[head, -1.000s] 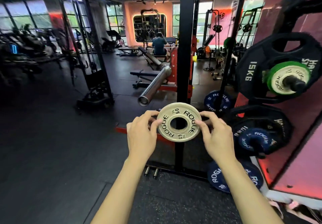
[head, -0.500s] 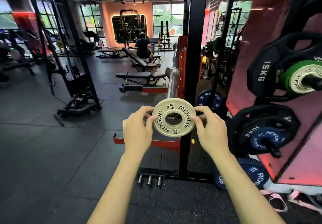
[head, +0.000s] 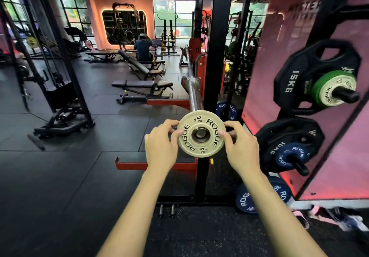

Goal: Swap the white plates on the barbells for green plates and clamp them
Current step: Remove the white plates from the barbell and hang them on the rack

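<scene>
Moved since half a second ago: small round off-white metal plate (head: pixel 201 134), then held just short of the steel barbell sleeve (head: pixel 193 95), now sits with the sleeve's end filling its centre hole, seen end-on. Plate face: cream, worn, black raised lettering "ROGUE" printed twice around the ring, "0.5" marks at top and bottom, dark metal collar around the bore. Left hand (head: pixel 161 150) grips the plate's left rim, fingers curled round the edge with thumb on the face. Right hand (head: pixel 240 150) grips the right rim likewise, thumb pressed on the lettering. Barbell runs away from the viewer along the black upright rack post (head: pixel 216 43). Storage, right side: green round plate (head: pixel 321 86) with another small off-white plate (head: pixel 337 91) in front of it, both on a peg over a black 15 kg plate (head: pixel 295 77); below, a blue Rogue plate (head: pixel 291 155) on a black plate (head: pixel 279 137). Two more blue plates (head: pixel 247 200) stand on the dark rubber floor (head: pixel 60 186). Background: black adjustable bench (head: pixel 139 85), person seated (head: pixel 142 48).
</scene>
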